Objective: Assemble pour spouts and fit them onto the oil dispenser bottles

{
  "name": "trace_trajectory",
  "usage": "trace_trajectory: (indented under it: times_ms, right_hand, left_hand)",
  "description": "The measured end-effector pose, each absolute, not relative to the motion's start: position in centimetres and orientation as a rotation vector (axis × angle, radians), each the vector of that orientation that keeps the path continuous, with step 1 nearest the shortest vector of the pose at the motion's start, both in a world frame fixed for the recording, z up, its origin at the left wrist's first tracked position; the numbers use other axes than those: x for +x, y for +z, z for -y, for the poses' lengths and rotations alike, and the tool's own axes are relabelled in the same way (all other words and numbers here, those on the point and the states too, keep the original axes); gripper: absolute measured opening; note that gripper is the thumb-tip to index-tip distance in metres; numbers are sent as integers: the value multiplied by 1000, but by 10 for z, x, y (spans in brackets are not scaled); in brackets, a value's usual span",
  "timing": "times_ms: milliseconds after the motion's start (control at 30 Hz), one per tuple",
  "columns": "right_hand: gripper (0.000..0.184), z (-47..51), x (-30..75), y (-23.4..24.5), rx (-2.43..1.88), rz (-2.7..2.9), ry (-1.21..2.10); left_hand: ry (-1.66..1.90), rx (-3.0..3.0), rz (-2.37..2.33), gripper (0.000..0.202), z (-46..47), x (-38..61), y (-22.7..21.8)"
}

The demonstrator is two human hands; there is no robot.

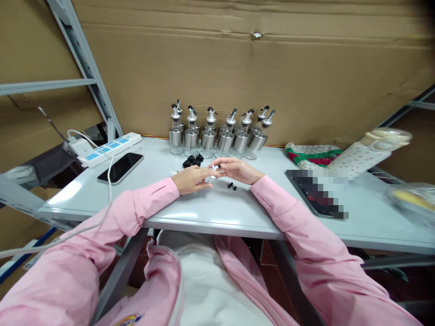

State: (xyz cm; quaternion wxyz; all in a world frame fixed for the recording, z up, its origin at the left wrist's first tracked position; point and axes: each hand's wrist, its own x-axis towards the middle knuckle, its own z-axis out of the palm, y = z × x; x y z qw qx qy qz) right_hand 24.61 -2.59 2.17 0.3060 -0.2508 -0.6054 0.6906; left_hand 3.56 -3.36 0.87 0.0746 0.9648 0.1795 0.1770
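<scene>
My left hand [192,179] and my right hand [238,170] meet over the middle of the table. Between their closed fingertips is a small white pourer spout [213,168] with a dark bit on it, partly covered by the fingers. Behind my left hand lies a cluster of black stopper rings [192,160]. Another white piece [173,173] peeks out by the left hand's back. Several tiny black plugs [232,185] lie just below my right hand. Farther back stand glass oil bottles [208,138] with steel sleeves, bearing pourer spouts with black flip caps.
At left are a power strip [112,148], a phone [121,168] and a white cable [109,181] crossing my left sleeve. A partly blurred tablet [314,199], a patterned cloth [306,154], a dotted tumbler [362,156] and a plastic-wrapped item [414,201] sit at right. Cardboard [217,68] walls the back.
</scene>
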Motion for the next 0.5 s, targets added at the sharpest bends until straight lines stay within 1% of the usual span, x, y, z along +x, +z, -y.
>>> trace_trajectory:
  times_ms: [500]
  right_hand:
    - [20,26,246,21,-682,1597,1834]
  left_hand:
    - [519,2902,-539,31,34,35,7]
